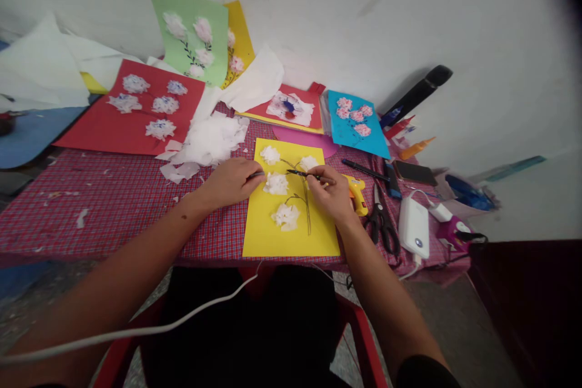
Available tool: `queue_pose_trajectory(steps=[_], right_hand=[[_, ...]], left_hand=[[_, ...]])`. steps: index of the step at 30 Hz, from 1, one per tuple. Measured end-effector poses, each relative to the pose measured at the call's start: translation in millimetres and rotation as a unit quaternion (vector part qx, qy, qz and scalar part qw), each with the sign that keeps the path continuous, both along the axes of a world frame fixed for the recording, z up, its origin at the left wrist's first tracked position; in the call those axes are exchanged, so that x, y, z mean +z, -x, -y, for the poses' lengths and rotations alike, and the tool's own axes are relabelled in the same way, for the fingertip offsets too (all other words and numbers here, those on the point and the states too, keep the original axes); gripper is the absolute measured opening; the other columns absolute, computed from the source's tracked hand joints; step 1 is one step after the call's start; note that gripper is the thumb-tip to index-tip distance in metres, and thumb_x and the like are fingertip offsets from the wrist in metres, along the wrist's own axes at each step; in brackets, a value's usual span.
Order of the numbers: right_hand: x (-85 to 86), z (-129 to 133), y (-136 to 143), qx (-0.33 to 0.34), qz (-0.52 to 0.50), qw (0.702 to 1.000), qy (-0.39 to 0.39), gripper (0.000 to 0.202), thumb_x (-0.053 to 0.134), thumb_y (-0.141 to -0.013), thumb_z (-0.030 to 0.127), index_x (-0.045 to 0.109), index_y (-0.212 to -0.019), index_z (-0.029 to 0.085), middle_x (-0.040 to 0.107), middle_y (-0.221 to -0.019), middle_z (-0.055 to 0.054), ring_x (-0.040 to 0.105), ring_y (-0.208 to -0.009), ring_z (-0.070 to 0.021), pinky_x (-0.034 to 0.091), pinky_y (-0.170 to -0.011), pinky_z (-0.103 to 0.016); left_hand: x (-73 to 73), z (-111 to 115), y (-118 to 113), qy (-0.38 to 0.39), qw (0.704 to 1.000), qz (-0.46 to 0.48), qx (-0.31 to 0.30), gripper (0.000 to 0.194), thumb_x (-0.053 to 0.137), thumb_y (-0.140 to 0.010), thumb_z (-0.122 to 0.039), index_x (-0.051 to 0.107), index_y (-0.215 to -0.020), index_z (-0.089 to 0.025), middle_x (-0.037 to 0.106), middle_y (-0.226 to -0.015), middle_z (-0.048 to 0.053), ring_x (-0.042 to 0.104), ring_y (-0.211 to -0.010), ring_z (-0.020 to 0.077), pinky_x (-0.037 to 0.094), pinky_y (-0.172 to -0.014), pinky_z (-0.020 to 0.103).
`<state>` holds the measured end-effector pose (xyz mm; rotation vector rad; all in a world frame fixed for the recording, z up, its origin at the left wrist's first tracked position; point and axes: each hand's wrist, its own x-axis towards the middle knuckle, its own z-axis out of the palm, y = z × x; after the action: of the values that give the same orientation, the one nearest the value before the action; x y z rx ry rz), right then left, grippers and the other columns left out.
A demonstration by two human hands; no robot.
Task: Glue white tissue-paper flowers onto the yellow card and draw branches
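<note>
A yellow sheet of paper [268,239] lies in front of me, bearing white tissue-paper flowers [286,216] and thin drawn brown stems [308,212]. My right hand [331,193] rests over its right side, fingers closed around a dark pen [297,173]. The pen's tip points left, between the upper flowers. At the sheet's left edge, my left hand [236,180] is closed on a small dark piece that looks like a pen cap [256,174]. Its far end is hidden by the fingers.
Scissors [382,221], a yellow glue gun [359,194], a white power bank [413,227] and a phone [414,173] lie to the right. Torn white tissue [211,139] and a red flower card [154,115] are left. A white cable [182,324] crosses my lap.
</note>
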<state>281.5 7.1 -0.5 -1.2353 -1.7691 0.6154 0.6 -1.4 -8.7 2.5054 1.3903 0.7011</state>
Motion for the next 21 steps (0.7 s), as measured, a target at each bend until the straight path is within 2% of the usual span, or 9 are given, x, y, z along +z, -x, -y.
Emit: queue_pose_trajectory(steps=[6,21], right_hand=[[0.3,-0.4,0.1,0.004,-0.003,1.0,0.002,0.009,0.063,-0.084,0.027,0.071,-0.084,0.024,0.068,-0.077,0.0,0.054,-0.064,-0.0155,0.045,-0.059,-0.029],[-1.4,-1.3,-1.8,0.001,0.001,1.0,-0.005,0.008,0.063,-0.084,0.024,0.071,-0.084,0.024,0.07,-0.079,0.0,0.057,-0.067,-0.0159,0.045,-0.061,-0.029]], left_hand=[[-1.3,-0.3,0.8,-0.003,1.0,-0.003,-0.002,0.029,0.047,-0.104,-0.039,0.066,-0.098,-0.018,0.073,-0.094,0.009,0.065,-0.091,0.024,0.048,-0.082,0.038],[-1.9,-0.2,0.7,-0.006,1.0,0.004,-0.005,0.028,0.049,-0.103,-0.037,0.067,-0.098,-0.016,0.073,-0.094,0.01,0.066,-0.091,0.0249,0.047,-0.082,0.039]])
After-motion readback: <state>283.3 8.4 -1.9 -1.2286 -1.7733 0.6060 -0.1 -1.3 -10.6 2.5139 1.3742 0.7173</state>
